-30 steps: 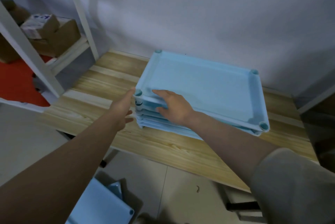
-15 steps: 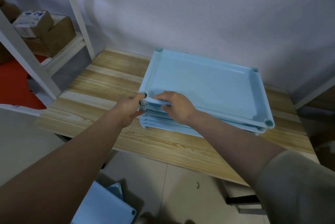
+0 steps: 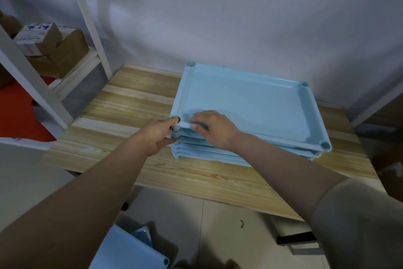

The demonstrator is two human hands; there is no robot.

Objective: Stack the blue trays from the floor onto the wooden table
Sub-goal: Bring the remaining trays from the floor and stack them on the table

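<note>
Blue trays (image 3: 246, 105) sit stacked on the wooden table (image 3: 130, 112), against the grey wall (image 3: 239, 18), the top one slightly askew over those beneath it. Your left hand (image 3: 156, 135) wraps around the stack's near-left corner, thumb by the top tray's corner socket and fingers curled under the edge. Your right hand (image 3: 212, 129) rests just beside it on the near rim, fingers curled over that rim and gripping it. Lower down, on the tiled floor (image 3: 218, 225), more blue trays (image 3: 128, 251) lie at the bottom edge of the head view. Cardboard boxes (image 3: 50, 48) sit on a white shelf rack (image 3: 32, 85) to the left.
</note>
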